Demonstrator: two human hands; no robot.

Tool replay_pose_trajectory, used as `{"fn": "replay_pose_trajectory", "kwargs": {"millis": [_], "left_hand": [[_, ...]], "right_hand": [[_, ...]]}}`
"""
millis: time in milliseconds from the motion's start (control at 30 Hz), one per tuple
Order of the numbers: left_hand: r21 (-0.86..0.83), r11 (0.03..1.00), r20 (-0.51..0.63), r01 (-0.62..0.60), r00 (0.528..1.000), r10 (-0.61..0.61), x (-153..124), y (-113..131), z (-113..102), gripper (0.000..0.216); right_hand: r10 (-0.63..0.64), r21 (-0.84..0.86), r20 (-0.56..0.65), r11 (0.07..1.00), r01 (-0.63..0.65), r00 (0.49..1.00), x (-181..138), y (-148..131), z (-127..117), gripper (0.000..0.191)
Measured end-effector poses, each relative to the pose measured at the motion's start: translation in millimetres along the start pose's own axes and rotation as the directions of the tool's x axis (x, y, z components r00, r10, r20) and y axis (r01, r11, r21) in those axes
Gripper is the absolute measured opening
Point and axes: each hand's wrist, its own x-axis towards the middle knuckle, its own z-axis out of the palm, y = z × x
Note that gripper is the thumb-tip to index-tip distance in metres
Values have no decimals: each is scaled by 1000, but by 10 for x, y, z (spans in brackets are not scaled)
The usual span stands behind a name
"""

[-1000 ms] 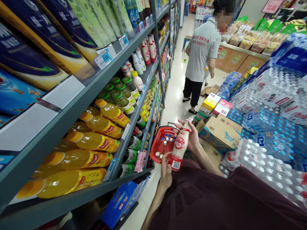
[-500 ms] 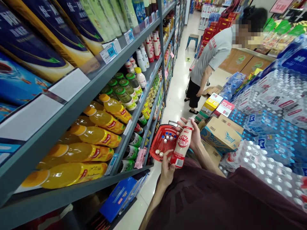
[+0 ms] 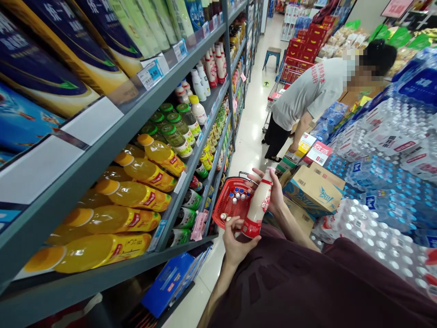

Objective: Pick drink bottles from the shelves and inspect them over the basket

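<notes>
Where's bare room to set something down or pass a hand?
Beyond the held bottle and red basket, bare floor runs between the gray shelves and cartons. Inside the basket, some base shows between two groups of bottles. Crowded: the orange-capped bottles and stacked bottle packs at right.

Bright light is filling the scene, gleaming on the glossy floor (image 3: pixel 251 123) and glinting off the wrapped bottles (image 3: pixel 378 246) at right, while the space under the near left shelf (image 3: pixel 102 280) is lying in shadow. The wide lens is stretching the dark-blue packages (image 3: pixel 41 64) at near left. The white bottle (image 3: pixel 256 207) is showing fairly crisply, the far red boxes (image 3: pixel 314 36) are looking soft, and pixel blocks (image 3: pixel 357 75) are masking a co-worker (image 3: pixel 303 98).
</notes>
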Motion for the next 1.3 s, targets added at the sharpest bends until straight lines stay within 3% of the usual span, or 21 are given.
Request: {"fn": "replay_pose_trajectory", "kwargs": {"millis": [133,300,433,533,633,767,900,1000,1100,1200,1300], "left_hand": [[233,954,-100,-186,972,214,41,26,-35,63],[380,833,-109,-403,875,472,115,50,-98,41],[464,618,49,-634,715,697,110,-3,-198,36],[488,515,182,-705,659,730,119,-25,-262,35],[520,567,107,-638,708,698,181,-7,-274,33],[522,758,-80,-391,862,500,314,34,-256,38],[490,836,-122,-246,930,346,498,17,-273,40],[482,855,-21,-192,973,230,752,-44,-318,40],[525,830,111,-185,983,149,1103,-155,-433,23],[645,736,84,-204,977,197,1428,-327,-643,16],[788,580,58,-205,964,261,1615,-521,-895,20]], "right_hand": [[-14,5,34,1000,14,999,18,21,0,44],[6,24,23,1000,-7,1000,41,66,-21,39],[37,14,8,999,-37,999,67,125,-28,38],[43,-18,8,999,-42,999,95,157,-15,38],[17,-101,34,995,-14,999,111,147,17,40],[18,-332,118,943,22,993,137,69,56,43],[98,-673,57,739,-34,994,280,-48,80,50],[53,-809,63,587,20,997,544,-177,123,44],[-69,-874,148,458,163,987,996,-407,237,44],[-253,-892,192,357,276,948,1642,-770,434,48],[-375,-894,193,314,321,907,2398,-1200,669,52]]}}
